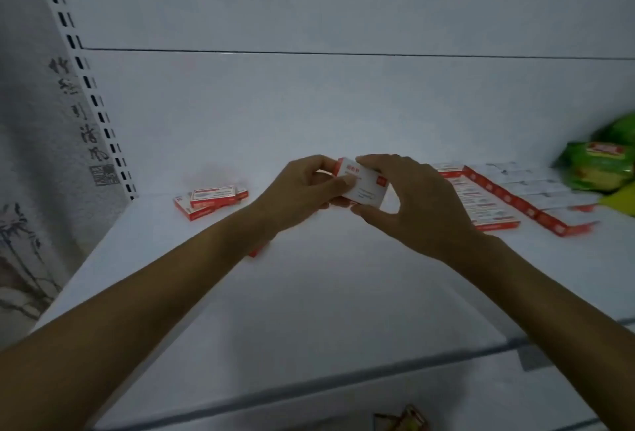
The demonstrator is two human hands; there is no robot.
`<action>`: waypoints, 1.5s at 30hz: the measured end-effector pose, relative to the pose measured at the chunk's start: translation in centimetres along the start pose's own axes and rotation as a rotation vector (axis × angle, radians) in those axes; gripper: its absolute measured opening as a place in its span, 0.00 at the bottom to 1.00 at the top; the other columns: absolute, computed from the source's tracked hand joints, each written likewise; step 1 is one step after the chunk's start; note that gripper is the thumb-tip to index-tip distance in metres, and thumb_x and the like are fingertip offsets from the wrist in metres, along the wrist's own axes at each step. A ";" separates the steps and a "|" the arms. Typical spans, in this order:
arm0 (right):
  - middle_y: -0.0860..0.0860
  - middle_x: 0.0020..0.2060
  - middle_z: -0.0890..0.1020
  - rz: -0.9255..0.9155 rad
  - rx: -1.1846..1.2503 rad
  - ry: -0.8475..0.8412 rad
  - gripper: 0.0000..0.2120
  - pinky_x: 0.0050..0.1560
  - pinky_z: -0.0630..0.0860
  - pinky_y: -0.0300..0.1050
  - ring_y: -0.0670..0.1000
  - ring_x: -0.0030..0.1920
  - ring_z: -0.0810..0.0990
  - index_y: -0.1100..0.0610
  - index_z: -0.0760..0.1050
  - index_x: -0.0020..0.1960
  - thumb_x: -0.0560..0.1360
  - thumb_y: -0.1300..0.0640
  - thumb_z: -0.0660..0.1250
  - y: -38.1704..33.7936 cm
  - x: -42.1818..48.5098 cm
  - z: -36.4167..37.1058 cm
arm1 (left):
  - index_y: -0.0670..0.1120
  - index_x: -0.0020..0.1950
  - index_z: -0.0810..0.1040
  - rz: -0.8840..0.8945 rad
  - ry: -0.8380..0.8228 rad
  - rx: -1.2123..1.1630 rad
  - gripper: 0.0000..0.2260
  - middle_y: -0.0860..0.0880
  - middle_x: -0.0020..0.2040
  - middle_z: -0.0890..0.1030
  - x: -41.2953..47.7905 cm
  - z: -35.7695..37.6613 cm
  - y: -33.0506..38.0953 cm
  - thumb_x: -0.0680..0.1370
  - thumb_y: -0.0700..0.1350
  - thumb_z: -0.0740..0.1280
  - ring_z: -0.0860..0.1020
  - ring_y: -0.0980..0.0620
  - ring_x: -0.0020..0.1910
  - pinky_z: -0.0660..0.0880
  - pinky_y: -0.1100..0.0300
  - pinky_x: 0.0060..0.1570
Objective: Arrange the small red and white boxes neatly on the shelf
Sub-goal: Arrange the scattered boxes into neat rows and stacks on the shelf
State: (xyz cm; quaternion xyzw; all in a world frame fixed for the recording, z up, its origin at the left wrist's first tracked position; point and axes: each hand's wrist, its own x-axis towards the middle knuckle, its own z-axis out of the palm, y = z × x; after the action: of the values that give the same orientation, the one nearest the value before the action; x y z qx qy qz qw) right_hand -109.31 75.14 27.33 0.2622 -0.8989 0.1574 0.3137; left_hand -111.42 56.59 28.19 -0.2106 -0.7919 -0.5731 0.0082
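Both hands hold one small red and white box (365, 186) above the middle of the white shelf (309, 293). My left hand (302, 190) pinches its left end and my right hand (412, 200) wraps its right side. A loose pile of the same boxes (209, 202) lies at the back left. A neat row of boxes (488, 205) lies flat at the back right, with a second row (536, 202) beside it. A red corner of another box (256, 252) peeks out under my left forearm.
Green snack packets (598, 166) sit at the far right end of the shelf. A slotted upright (86, 87) and a wall with ink calligraphy (82, 128) bound the left side. The shelf's front edge (343, 382) runs below my arms.
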 end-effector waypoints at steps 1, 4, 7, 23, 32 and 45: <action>0.51 0.52 0.80 0.011 -0.013 0.008 0.26 0.47 0.77 0.47 0.50 0.46 0.79 0.53 0.71 0.63 0.69 0.42 0.66 0.8 -1.0 -1.2 | 0.46 0.54 0.75 0.022 -0.014 0.009 0.10 0.49 0.49 0.83 0.1 1.6 0.7 0.77 0.48 0.66 0.82 0.55 0.44 0.78 0.64 0.44; 0.53 0.51 0.82 0.046 -0.069 0.039 0.26 0.44 0.77 0.45 0.51 0.44 0.80 0.54 0.72 0.61 0.68 0.42 0.67 3.6 -4.5 -5.2 | 0.48 0.64 0.68 0.144 -0.062 0.170 0.20 0.51 0.55 0.80 0.4 7.1 2.8 0.74 0.51 0.67 0.79 0.55 0.50 0.78 0.65 0.45; 0.53 0.52 0.81 0.132 -0.156 0.026 0.27 0.43 0.71 0.42 0.53 0.46 0.80 0.54 0.72 0.63 0.69 0.41 0.67 7.2 -9.1 -9.9 | 0.49 0.69 0.61 0.268 -0.141 0.284 0.29 0.52 0.60 0.75 0.5 13.7 4.9 0.72 0.53 0.69 0.75 0.57 0.55 0.76 0.66 0.50; 0.49 0.58 0.78 0.431 -0.140 0.006 0.28 0.50 0.77 0.48 0.49 0.55 0.76 0.48 0.68 0.66 0.68 0.47 0.72 20.8 -27.3 -24.2 | 0.51 0.75 0.54 0.483 -0.278 0.556 0.36 0.51 0.74 0.63 0.5 38.8 10.9 0.73 0.58 0.67 0.62 0.54 0.70 0.60 0.61 0.63; 0.48 0.59 0.76 0.464 -0.073 -0.128 0.25 0.50 0.74 0.45 0.49 0.57 0.75 0.49 0.68 0.64 0.69 0.48 0.71 27.0 -25.5 -20.7 | 0.50 0.75 0.55 0.472 -0.176 0.902 0.34 0.50 0.75 0.61 5.8 38.5 6.9 0.75 0.63 0.60 0.59 0.50 0.73 0.57 0.52 0.70; 0.52 0.64 0.72 0.195 -0.048 -0.401 0.25 0.59 0.59 0.37 0.50 0.65 0.66 0.52 0.72 0.63 0.68 0.49 0.73 36.3 -16.3 -15.9 | 0.50 0.77 0.47 0.217 -0.123 0.925 0.40 0.51 0.77 0.50 10.8 39.4 3.9 0.72 0.71 0.52 0.47 0.53 0.76 0.43 0.52 0.73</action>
State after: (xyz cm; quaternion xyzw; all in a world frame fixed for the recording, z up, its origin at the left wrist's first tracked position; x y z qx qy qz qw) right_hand -111.50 117.90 24.48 0.1925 -0.9679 0.1102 0.1180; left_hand -110.94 96.97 21.00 -0.2997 -0.9364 -0.1431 0.1137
